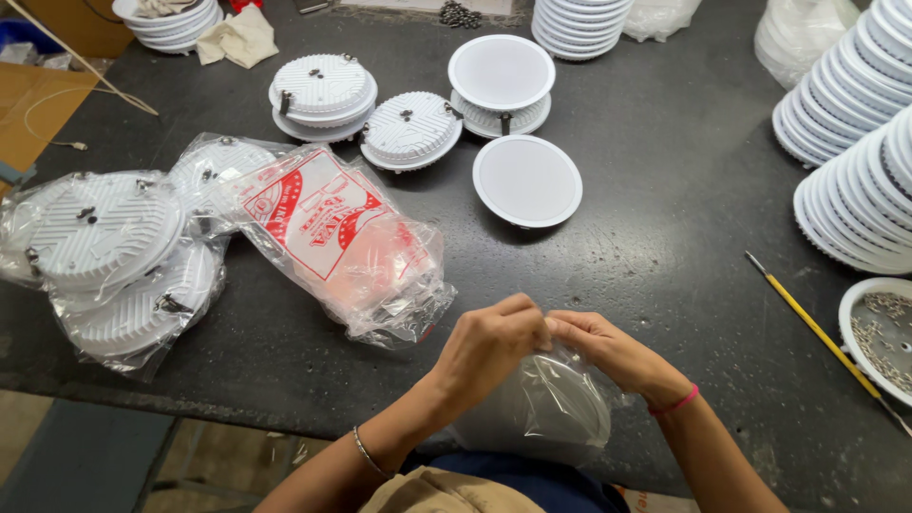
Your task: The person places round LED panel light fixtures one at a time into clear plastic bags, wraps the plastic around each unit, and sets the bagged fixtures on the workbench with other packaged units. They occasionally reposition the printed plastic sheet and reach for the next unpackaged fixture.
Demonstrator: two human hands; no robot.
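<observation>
My left hand [489, 347] and my right hand [608, 350] meet at the near edge of the dark table [684, 190]. Both pinch the top of a clear plastic bag [546, 408] that holds a round white lamp fitting, resting against my lap. The fingertips of the two hands touch at the bag's mouth. A silver bangle sits on my left wrist and a pink band on my right. Just left of my hands lies a bagged fitting with a red and white printed label [347, 242].
Several bagged fittings [114, 256] pile at the left. Unbagged white round fittings [527, 180] lie mid-table, stacks [850, 161] stand at the right. A yellow-handled tool [817, 328] and a dish of small screws [888, 332] sit at the right edge.
</observation>
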